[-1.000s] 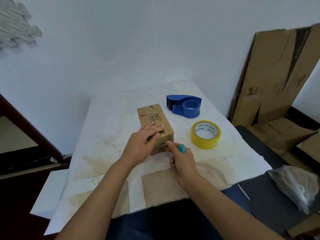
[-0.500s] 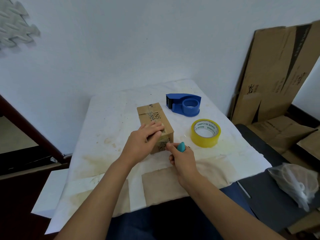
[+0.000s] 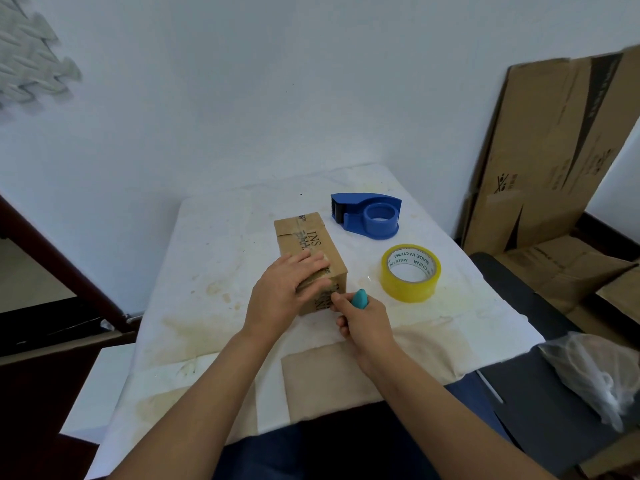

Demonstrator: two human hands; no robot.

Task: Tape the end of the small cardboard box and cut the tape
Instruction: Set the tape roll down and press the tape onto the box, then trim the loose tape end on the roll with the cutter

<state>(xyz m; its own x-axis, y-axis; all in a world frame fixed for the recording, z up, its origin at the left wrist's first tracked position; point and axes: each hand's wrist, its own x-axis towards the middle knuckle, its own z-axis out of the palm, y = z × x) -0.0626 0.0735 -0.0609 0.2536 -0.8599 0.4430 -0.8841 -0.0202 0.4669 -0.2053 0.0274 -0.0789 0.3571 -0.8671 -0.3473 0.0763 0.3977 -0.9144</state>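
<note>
**Tape laid on the near end; the cut appears to be in hand**

The small cardboard box point(image 3: 309, 258) lies near the middle of the table point(image 3: 214, 244), its long axis running from 6 to 12 o'clock. The taping seems largely done: a glossy strip is seen along the top and down the near end face, and the left hand point(image 3: 284, 294) is pressed flat and open over that near edge, gripping nothing. The right hand point(image 3: 363, 322) is closed around a small teal cutter point(image 3: 359, 298), whose tip is held against the near end face at the box's lower right corner. Whether the tape is already severed cannot be told (the blade is too small to make out). The box itself is plain brown, printed with dark lettering and slightly creased. The yellow tape roll point(image 3: 411, 273) lies at 3 o'clock of the box, apart from it; the blue dispenser point(image 3: 367, 215) sits at 1 o'clock.
</note>
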